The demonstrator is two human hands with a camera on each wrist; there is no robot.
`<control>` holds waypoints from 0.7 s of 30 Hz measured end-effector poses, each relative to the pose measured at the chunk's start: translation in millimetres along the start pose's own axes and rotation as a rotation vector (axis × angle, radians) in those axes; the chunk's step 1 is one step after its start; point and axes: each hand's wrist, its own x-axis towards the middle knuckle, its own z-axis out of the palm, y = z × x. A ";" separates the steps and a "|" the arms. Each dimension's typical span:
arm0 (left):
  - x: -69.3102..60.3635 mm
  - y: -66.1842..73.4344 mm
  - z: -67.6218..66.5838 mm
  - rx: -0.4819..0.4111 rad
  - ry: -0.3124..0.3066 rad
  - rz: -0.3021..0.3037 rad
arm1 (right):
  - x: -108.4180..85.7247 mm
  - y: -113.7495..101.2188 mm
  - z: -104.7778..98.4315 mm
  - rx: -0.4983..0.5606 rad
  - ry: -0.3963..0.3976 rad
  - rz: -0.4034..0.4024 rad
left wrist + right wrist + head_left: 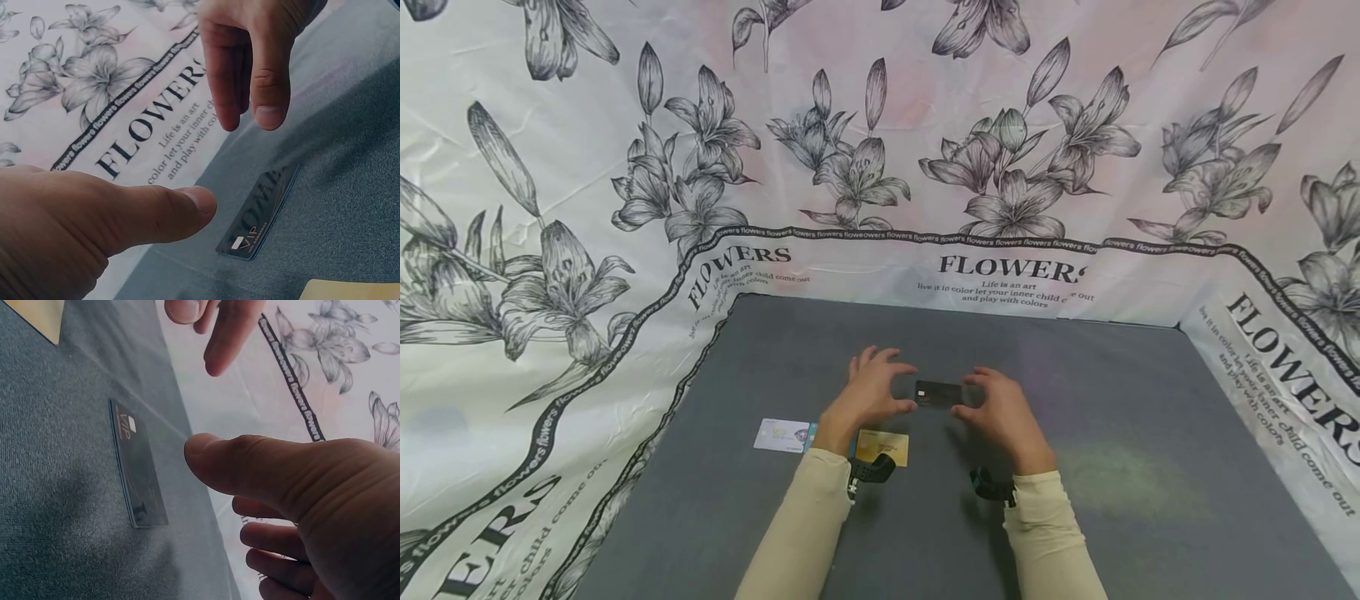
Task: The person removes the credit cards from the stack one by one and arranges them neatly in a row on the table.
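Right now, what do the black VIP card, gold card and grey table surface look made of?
Black VIP card: probably glossy plastic; it reflects the wall lettering.
Gold card: perhaps satin plastic; smooth, flat gold face.
Grey table surface: apparently matte cloth; fine weave-like grain.

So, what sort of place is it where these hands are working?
Probably a makeshift, screened-off workspace: a gray tabletop, flower-printed sheeting behind it and on both sides, and cards laid out. What lies beyond is hidden.

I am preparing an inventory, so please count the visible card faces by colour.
White card: 1
Blue card: 1, apparently; mostly hidden
Gold card: 1
Black card: 1, counting only the top face
Total: 4
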 end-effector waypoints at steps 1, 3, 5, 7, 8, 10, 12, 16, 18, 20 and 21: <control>1.0 0.4 0.3 -0.001 -0.004 -0.002 | 0.4 1.0 0.2 0.002 0.001 0.001; 2.1 1.2 0.6 -0.004 -0.014 -0.009 | 1.1 2.5 0.5 0.004 0.001 0.004; 4.3 1.1 1.8 -0.009 -0.020 -0.010 | 2.2 3.5 0.8 0.008 -0.003 0.010; 7.0 0.0 3.9 -0.011 -0.018 -0.006 | 3.5 3.9 1.2 0.008 -0.005 0.011; 8.2 -0.4 4.8 -0.012 -0.017 -0.003 | 4.1 3.8 1.3 0.007 -0.007 0.013; 10.8 -1.5 6.9 -0.012 -0.012 0.003 | 5.6 3.5 1.4 0.006 -0.009 0.017; 13.4 -2.4 8.9 -0.010 -0.010 0.006 | 6.8 3.8 1.3 0.003 -0.014 0.020; 18.5 -4.8 14.0 -0.013 -0.025 -0.001 | 10.5 6.9 2.6 0.006 -0.023 0.027; 21.4 -6.3 17.0 -0.007 -0.033 -0.006 | 12.8 8.9 4.5 0.007 -0.025 0.030; 23.3 -7.5 19.8 0.002 -0.043 -0.010 | 14.9 10.9 7.0 0.009 -0.029 0.034; 24.2 -8.0 21.1 0.006 -0.047 -0.012 | 15.9 12.0 8.6 0.009 -0.032 0.035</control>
